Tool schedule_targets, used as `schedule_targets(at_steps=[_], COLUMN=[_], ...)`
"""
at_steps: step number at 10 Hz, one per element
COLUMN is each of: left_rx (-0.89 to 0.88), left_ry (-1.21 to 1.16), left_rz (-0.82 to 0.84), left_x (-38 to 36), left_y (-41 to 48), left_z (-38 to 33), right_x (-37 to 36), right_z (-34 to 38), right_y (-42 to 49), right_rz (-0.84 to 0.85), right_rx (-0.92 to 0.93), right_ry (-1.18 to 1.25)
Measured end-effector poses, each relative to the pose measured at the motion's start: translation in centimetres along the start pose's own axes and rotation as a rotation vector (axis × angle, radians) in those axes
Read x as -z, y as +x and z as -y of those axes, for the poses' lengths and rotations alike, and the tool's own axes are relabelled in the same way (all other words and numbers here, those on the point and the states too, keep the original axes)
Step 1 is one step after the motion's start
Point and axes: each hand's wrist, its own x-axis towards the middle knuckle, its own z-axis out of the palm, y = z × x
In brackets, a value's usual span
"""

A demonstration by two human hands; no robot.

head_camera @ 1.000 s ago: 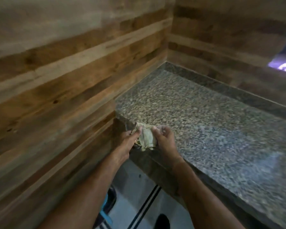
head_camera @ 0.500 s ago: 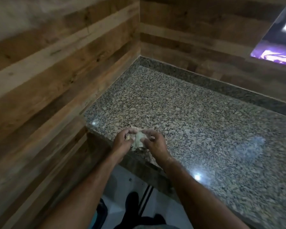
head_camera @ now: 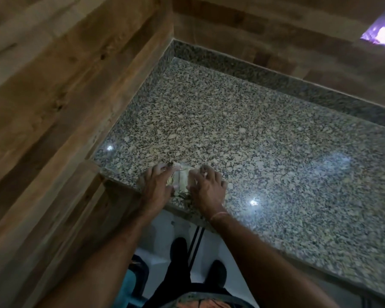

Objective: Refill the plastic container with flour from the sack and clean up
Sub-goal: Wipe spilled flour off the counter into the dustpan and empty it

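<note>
Of the cloth (head_camera: 180,179) only a narrow strip is exposed between the left hand (head_camera: 157,185) and the right hand (head_camera: 207,185). The rest is covered and its outline is not resolved. Pinching versus flat pressing cannot be told, as the finger ends are blurred.

The countertop (head_camera: 276,163) is cut off right of the grip.

The violet patch (head_camera: 380,34), beyond and right of the grip, is clipped by the edge and not identified.

The blue object (head_camera: 130,287), below the grip, is partly hidden by the left forearm (head_camera: 111,252).

Wood-plank walls (head_camera: 60,90); speckled granite counter (head_camera: 265,156); white floor (head_camera: 159,237).
</note>
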Motion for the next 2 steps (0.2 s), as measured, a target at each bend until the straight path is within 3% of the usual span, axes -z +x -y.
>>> schedule_targets(at_steps=[2], left_rx=[-0.048], left_ry=[-0.008], left_rz=[-0.021], left_x=[0.48], left_y=[0.26], left_z=[-0.21], right_x=[0.97], right_z=[-1.02], right_y=[-0.88], right_rz=[-0.027], right_rx=[-0.019], right_ry=[0.028])
